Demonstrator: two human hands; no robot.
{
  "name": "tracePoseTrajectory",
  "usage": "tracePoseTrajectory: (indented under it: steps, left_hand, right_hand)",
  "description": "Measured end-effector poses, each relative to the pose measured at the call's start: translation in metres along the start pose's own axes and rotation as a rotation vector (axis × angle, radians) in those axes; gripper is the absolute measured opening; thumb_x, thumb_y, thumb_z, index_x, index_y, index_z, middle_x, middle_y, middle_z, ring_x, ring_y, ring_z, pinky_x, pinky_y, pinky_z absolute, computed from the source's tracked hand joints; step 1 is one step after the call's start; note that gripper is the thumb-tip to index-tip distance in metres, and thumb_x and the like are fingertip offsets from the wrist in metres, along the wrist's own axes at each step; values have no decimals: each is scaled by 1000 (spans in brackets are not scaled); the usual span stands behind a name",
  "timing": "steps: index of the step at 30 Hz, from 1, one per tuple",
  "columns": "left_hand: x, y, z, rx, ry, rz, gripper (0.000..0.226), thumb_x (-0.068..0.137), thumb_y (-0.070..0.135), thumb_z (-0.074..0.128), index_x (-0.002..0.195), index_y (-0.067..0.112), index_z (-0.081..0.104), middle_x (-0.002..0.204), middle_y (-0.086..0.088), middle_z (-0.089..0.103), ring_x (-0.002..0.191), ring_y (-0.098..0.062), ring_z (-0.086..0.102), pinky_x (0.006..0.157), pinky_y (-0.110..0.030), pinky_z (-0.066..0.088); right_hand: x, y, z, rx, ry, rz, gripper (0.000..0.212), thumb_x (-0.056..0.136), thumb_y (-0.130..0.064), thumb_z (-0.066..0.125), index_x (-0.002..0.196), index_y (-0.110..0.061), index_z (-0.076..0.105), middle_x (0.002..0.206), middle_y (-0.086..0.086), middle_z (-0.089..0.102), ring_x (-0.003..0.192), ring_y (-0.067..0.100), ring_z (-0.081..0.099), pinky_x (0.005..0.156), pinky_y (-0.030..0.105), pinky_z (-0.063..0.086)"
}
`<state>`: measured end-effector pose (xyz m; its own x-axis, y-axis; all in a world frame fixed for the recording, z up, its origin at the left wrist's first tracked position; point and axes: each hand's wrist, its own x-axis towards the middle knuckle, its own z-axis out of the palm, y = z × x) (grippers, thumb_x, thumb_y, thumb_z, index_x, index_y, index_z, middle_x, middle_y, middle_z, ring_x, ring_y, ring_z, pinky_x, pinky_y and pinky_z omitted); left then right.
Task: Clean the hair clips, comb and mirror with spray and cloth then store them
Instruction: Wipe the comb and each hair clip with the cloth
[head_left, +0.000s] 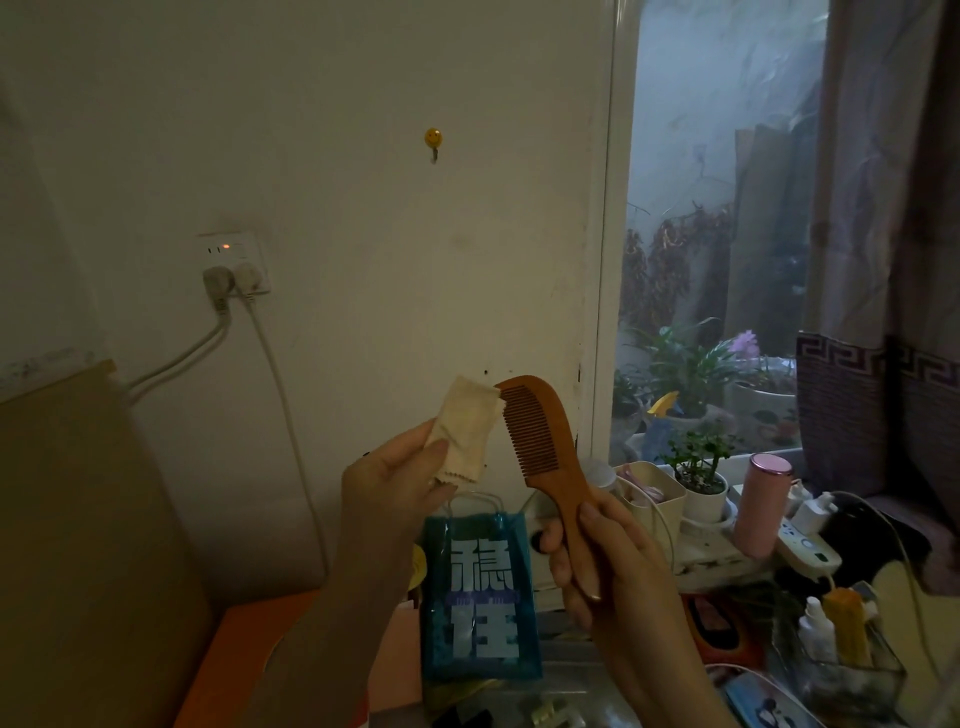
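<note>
A brown wooden comb (540, 431) is held upright in front of the wall, teeth facing left. My right hand (597, 561) grips its handle. My left hand (395, 478) pinches a small folded cream cloth (465, 434), whose upper corner touches the top end of the comb. At the bottom edge lie a pale hair clip (550, 714) and a dark clip (462, 719), both partly cut off. No mirror can be made out. A blue spray bottle with a yellow trigger (660, 415) stands by the window.
A blue transparent gift bag (480, 597) stands below my hands. To the right are a beige organiser (652, 491), a potted plant (698, 467), a pink tumbler (763, 504), a power strip (810, 551) and bottles in a clear box (841, 660). A wall socket (236, 270) has cables hanging.
</note>
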<state>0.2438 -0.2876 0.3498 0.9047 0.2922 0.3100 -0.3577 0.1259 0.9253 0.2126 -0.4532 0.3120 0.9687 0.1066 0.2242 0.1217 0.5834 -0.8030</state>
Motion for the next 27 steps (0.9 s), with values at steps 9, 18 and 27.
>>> tracePoseTrajectory:
  steps: [9,18,27]
  left_hand:
    - [15,7,12,-376,-186,-329,25,95,5,47,114,8,63,98,-7,74,87,-15,71,67,-22,58]
    - [9,1,14,-426,-380,-287,27,91,6,44,108,5,65,98,-10,72,88,-18,70,71,-24,57]
    - [1,-15,9,-427,-411,-265,40,85,8,47,123,2,56,115,-18,67,100,-23,68,77,-26,57]
  right_hand:
    - [5,2,4,-30,-100,39,34,85,-18,46,111,-6,65,69,18,63,42,15,52,30,19,37]
    - [9,4,3,-19,-78,45,31,88,-16,46,109,-1,63,63,15,59,36,11,41,29,16,33]
    - [15,6,2,-21,-36,101,30,84,-18,50,106,-1,62,75,17,69,59,18,66,42,21,49]
